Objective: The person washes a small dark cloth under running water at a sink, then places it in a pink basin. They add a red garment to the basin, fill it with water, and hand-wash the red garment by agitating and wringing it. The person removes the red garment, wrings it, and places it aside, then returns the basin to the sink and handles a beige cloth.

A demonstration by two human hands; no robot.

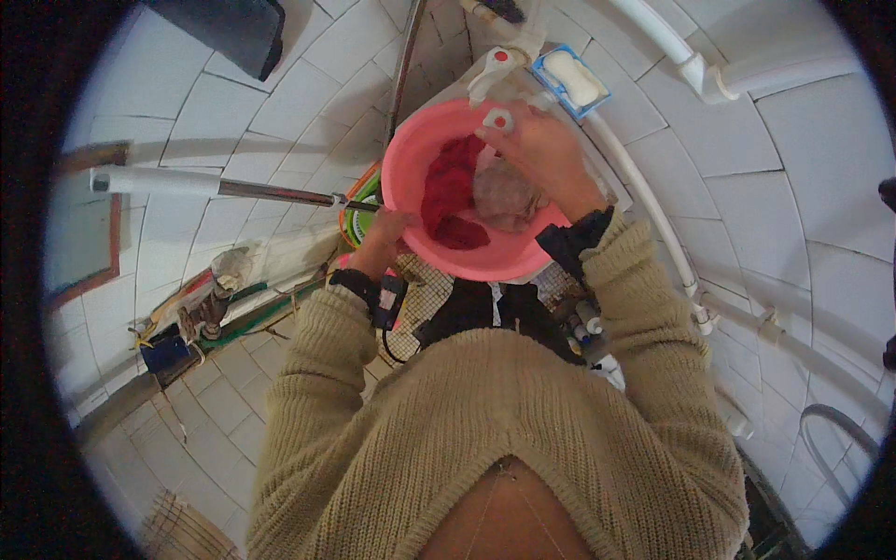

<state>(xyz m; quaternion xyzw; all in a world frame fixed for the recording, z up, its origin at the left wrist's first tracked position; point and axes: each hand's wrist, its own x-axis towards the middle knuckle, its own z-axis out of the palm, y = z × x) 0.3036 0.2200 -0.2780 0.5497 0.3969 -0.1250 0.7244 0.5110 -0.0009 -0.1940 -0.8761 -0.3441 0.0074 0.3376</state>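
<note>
In front of me a pink plastic basin (476,262) holds dark red cloth (451,185) and a greyish-pink wet-looking cloth (505,192). My left hand (392,234) grips the basin's left rim near my body. Over the far right part of the basin, my right hand (542,150) has its fingers around a white tap handle with a red mark (498,120). Its palm side is hidden. Just beyond is another white tap handle with a red mark (498,61). A white bar of soap (574,78) lies in a blue soap dish (605,94) to the right.
A pole with a white grip (161,180) extends left from near the basin. A green and orange plastic container (357,217) is partly behind the basin. White pipes (647,164) run along the tiled wall at right. Small bottles (579,330) stand low by my legs.
</note>
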